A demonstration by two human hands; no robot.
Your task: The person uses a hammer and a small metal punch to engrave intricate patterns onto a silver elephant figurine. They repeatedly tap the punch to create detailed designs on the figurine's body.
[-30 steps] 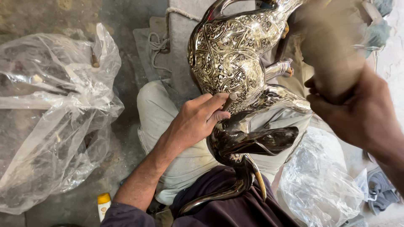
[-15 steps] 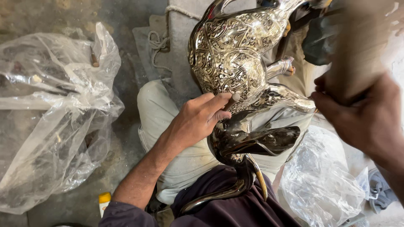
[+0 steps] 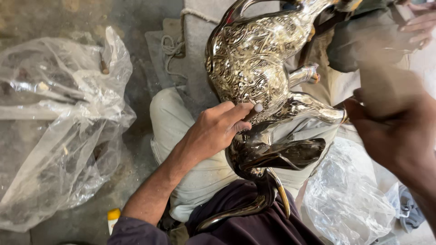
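Observation:
A shiny, engraved silver-coloured metal animal figure [image 3: 254,68] lies across my lap, its curved trunk and tusk [image 3: 268,190] pointing toward my body. My left hand [image 3: 213,131] presses against the figure's flank, fingertips on the engraved surface, steadying it. My right hand [image 3: 395,131] is at the right, blurred by motion, next to the figure's smooth leg [image 3: 313,109]. Whether it grips anything is unclear. A grey-olive cloth [image 3: 359,41] covers the figure's upper right part.
A large crumpled clear plastic bag [image 3: 68,127] with metal pieces inside lies on the dusty floor at left. Another clear plastic bag [image 3: 345,204] sits by my right knee. Someone's fingers [image 3: 422,22] show at the top right corner. A small yellow-capped thing [image 3: 113,218] stands near my left elbow.
My right hand has swept downward along the right side of the figure. The left hand and the figure have stayed in place.

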